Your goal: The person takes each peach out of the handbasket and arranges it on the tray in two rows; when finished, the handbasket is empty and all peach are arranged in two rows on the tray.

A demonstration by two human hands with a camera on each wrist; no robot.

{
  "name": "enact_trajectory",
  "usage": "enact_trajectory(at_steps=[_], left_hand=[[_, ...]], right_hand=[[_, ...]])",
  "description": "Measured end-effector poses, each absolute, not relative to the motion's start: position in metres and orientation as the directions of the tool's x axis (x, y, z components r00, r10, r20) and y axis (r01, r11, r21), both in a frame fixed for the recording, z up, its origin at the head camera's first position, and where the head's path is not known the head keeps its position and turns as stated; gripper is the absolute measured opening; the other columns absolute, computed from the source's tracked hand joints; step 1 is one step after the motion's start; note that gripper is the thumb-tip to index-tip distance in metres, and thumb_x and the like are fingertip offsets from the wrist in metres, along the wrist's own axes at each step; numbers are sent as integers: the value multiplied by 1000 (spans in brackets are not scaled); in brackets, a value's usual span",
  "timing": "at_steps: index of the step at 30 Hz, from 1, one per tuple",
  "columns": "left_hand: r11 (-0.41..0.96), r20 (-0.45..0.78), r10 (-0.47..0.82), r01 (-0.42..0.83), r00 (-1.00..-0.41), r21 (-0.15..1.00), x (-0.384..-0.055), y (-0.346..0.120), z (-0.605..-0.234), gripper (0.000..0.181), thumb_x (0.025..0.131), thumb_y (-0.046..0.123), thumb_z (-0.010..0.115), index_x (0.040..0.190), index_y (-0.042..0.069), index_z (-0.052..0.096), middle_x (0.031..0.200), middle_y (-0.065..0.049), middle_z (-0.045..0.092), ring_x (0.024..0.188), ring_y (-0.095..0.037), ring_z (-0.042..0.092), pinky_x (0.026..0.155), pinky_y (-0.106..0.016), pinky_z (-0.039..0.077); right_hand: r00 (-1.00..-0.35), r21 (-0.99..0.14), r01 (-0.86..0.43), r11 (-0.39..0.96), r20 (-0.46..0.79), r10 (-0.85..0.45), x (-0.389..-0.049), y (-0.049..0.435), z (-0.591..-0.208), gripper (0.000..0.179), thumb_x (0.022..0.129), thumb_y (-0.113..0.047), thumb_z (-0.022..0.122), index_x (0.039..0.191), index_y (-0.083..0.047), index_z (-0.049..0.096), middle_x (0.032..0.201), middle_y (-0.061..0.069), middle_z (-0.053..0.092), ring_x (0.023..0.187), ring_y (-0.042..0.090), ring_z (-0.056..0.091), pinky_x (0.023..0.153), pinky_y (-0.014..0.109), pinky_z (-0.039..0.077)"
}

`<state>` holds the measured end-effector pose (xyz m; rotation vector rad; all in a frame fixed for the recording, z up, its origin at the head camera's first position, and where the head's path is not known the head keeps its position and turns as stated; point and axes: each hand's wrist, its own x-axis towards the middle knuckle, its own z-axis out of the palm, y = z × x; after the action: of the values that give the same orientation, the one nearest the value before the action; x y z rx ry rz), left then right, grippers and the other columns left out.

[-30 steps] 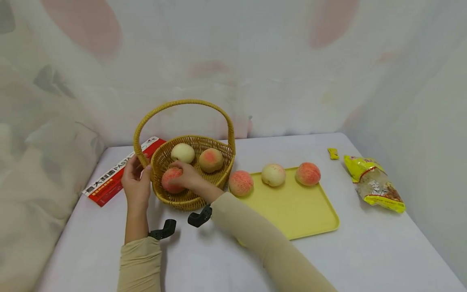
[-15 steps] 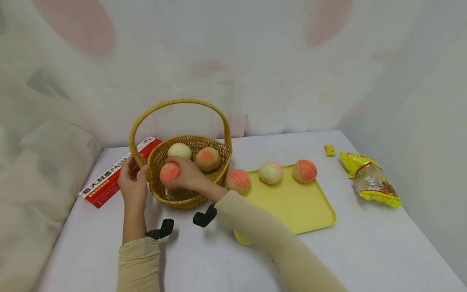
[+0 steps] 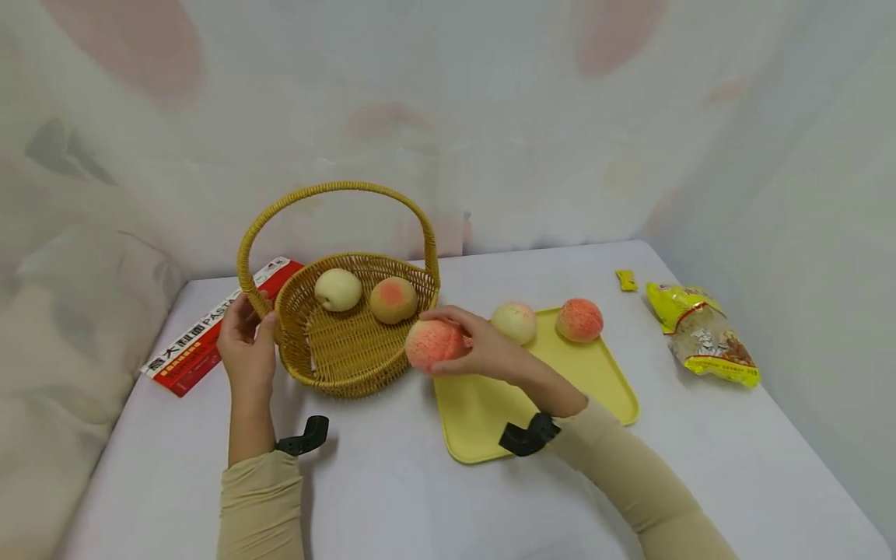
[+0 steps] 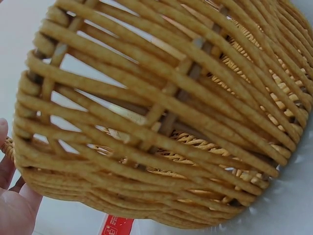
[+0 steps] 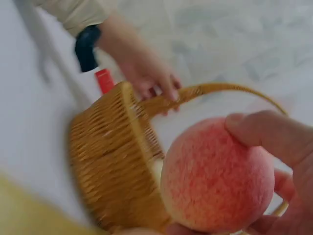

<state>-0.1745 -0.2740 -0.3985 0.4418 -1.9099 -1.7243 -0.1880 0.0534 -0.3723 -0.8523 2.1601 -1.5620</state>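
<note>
A red-pink peach point(image 3: 432, 347) is in my right hand point(image 3: 495, 355), between thumb and fingers, just right of the wicker basket's point(image 3: 357, 385) rim and over the yellow tray's point(image 3: 458, 447) left end. The right wrist view shows the peach point(image 5: 215, 176) close up, thumb on its top. My left hand point(image 3: 248, 350) grips the left base of the basket's handle point(image 3: 343, 187). Inside the basket lie a pale peach point(image 3: 338, 290) and a tan peach with a red patch point(image 3: 393, 300). On the tray's back edge are a whitish peach point(image 3: 515, 322) and a red peach point(image 3: 579, 320).
A red pasta box point(image 3: 189, 365) lies behind and left of the basket. Right of the tray are a small yellow packet point(image 3: 626, 280) and a yellow-and-clear food bag point(image 3: 707, 334). Cloth walls point(image 3: 490, 117) stand around the white table point(image 3: 392, 482).
My right hand has lifted the red peach out of the basket and carried it right to the tray's left end. It now covers the spot where another red peach lay. My left hand keeps its grip.
</note>
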Motion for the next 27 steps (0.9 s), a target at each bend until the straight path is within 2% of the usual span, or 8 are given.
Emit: enact_trajectory(at_steps=[6, 12, 16, 20, 27], left_hand=[[150, 188, -560, 124, -807, 981, -174, -274, -400, 44, 90, 13, 58, 131, 26, 49, 128, -3, 52, 118, -16, 47, 100, -28, 40], [122, 200, -560, 159, -804, 980, -173, -275, -400, 44, 90, 9, 58, 131, 23, 51, 127, -5, 52, 117, -16, 47, 99, -24, 40], [127, 191, -560, 144, -806, 981, -173, -274, -399, 44, 90, 10, 58, 131, 24, 50, 127, -4, 52, 117, -16, 47, 100, -25, 40], [147, 201, -557, 142, -806, 979, -173, -273, -398, 44, 90, 11, 58, 131, 24, 49, 127, -4, 52, 117, -16, 47, 100, -26, 39], [166, 202, -555, 131, -807, 977, -172, -273, -400, 44, 90, 15, 58, 132, 26, 49, 128, -3, 51, 118, -16, 46, 101, -26, 38]], right_hand=[[-739, -962, -165, 219, -26, -673, -169, 92, -410, 65, 75, -14, 77, 132, -16, 46, 133, 0, 44, 113, 21, 46, 83, 32, 51], [-727, -937, -150, 316, -112, -677, -151, 109, -440, 62, 75, -20, 77, 129, -25, 48, 127, -5, 47, 107, 18, 48, 84, 29, 48], [-701, -927, -223, 302, -63, -710, -144, 109, -446, 62, 74, -22, 78, 128, -26, 49, 127, -9, 48, 109, 15, 48, 87, 29, 46], [-663, -903, -318, 291, -7, -748, -139, 105, -445, 61, 74, -20, 78, 128, -22, 50, 128, -9, 48, 111, 13, 46, 89, 29, 45], [-616, -855, -395, 335, -24, -787, -134, 102, -443, 70, 72, -23, 80, 133, -24, 46, 128, -12, 47, 115, 10, 44, 96, 29, 41]])
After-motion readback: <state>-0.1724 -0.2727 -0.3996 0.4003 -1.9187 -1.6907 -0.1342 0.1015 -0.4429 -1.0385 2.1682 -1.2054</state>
